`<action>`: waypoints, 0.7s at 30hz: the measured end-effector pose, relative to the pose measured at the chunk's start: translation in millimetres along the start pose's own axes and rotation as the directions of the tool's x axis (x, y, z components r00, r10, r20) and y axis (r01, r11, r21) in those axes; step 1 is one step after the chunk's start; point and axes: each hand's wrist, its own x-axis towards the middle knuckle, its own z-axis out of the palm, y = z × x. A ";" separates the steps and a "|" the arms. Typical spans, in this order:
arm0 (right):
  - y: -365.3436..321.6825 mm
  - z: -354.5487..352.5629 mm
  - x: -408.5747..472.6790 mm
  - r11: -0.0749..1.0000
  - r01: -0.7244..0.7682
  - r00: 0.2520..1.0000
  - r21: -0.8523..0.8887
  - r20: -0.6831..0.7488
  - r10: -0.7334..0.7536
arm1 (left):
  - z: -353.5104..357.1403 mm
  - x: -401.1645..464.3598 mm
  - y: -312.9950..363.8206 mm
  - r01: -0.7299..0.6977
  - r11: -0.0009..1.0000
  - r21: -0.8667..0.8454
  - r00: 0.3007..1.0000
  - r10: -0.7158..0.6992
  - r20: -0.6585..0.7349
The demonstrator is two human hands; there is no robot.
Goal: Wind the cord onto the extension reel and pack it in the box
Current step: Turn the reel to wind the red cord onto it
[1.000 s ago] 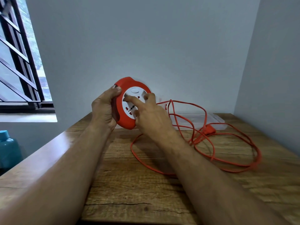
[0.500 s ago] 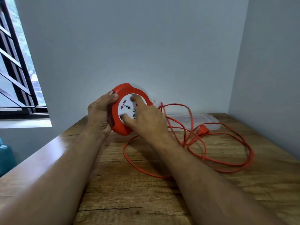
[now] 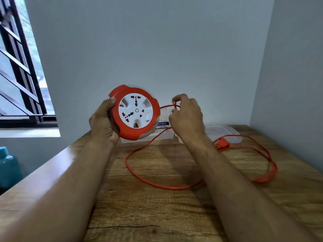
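My left hand (image 3: 103, 123) holds the round red extension reel (image 3: 135, 112) upright above the table, its white socket face towards me. To its right, my right hand (image 3: 187, 117) pinches the orange cord (image 3: 152, 182) just where it leaves the reel. The rest of the cord lies in loose loops on the wooden table (image 3: 157, 215), ending in an orange plug (image 3: 222, 144) at the back right. A clear plastic box (image 3: 164, 131) with a blue label stands behind the reel against the wall, partly hidden by it.
A clear lid (image 3: 223, 133) lies next to the box at the back right. Walls close the table at the back and right. A barred window (image 3: 19, 75) is at the left, and a teal bottle (image 3: 8, 166) stands below the table's left edge.
My right hand left the reel's white face and took hold of the cord beside it. The reel's face has turned, and fewer loose loops lie on the table.
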 end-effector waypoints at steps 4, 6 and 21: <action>19.2 4.6 2.9 0.977 0.029 0.994 -0.213 0.112 -0.006 | -0.5 -2.1 1.9 0.019 1.000 -0.012 1.000 -0.019 0.013; 23.8 7.5 0.9 0.940 0.109 0.992 -0.322 0.092 -0.084 | 0.4 -2.7 2.3 0.024 0.999 0.023 1.000 -0.024 0.011; 41.8 -17.2 9.8 0.868 -0.294 0.901 -0.400 0.187 0.391 | -6.9 3.0 15.0 0.059 0.993 -0.105 0.998 -0.062 -0.026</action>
